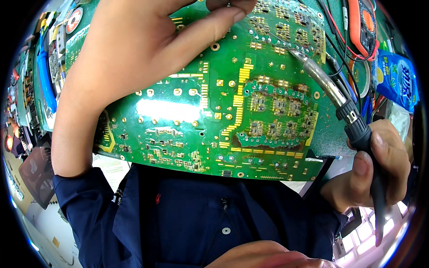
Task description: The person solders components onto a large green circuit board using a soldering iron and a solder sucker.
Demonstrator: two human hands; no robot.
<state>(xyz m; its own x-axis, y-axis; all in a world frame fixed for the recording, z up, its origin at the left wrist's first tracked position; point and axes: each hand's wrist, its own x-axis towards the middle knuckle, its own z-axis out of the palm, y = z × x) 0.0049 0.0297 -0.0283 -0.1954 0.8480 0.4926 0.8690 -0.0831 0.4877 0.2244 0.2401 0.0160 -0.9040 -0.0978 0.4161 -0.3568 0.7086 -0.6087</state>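
A large green circuit board (pixel 212 91) spans the middle of the view, with gold pads, small components and two browned strips of solder points at its right. My left hand (pixel 165 51) reaches over the board's upper left. Its thumb and fingers are pinched together near the top edge, and a thin solder wire (pixel 268 32) appears to run from them toward the right. My right hand (pixel 391 156) grips a soldering iron (pixel 330 87) by its dark handle. The iron slants up and left, its tip at a row of solder points on the board's upper right; exact contact cannot be told.
An orange multimeter (pixel 363 27) with red and black leads lies at the upper right, above a blue package (pixel 397 80). A green mat (pixel 328 129) shows beneath the board. On the left are a blue-handled tool (pixel 44 76) and a round reddish disc (pixel 74 20).
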